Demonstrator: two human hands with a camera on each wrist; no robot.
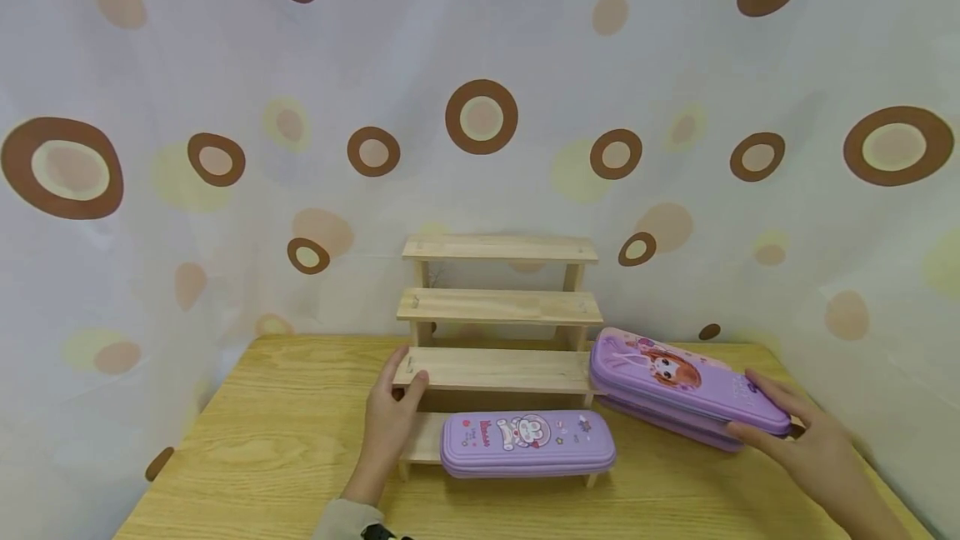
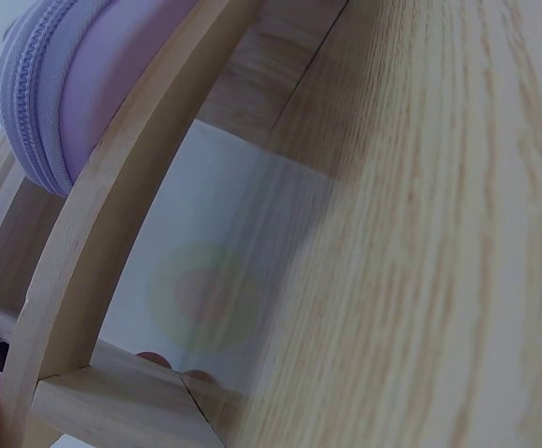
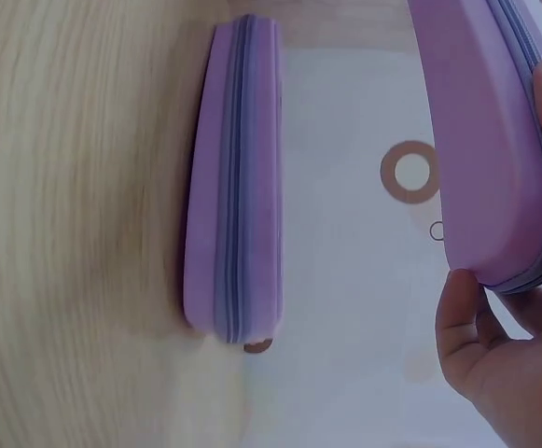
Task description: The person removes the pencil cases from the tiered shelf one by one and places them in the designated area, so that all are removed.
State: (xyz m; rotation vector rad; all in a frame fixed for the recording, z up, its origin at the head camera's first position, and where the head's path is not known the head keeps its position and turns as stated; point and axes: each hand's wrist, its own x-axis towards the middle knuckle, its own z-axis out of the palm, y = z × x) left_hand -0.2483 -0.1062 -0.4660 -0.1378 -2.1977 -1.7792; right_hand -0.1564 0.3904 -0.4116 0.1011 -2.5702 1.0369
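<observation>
A four-step wooden display stand (image 1: 491, 369) stands on the table. My left hand (image 1: 390, 415) grips the left end of its second step from the bottom, thumb on top. On the lowest step lies a purple pencil case (image 1: 528, 442) with a bunny picture; its zipped end (image 2: 47, 103) shows in the left wrist view. My right hand (image 1: 817, 448) holds a purple pencil case (image 1: 675, 377) with a girl picture by its right end, raised and slanting beside the stand. Below it another purple pencil case (image 3: 238, 177) rests on the tabletop, mostly covered in the head view.
The wood-grain table (image 1: 300, 432) extends to both sides of the stand. A white curtain (image 1: 480, 40) with brown and yellow dots hangs close behind and at both sides. The stand's two upper steps (image 1: 498, 305) carry no cases.
</observation>
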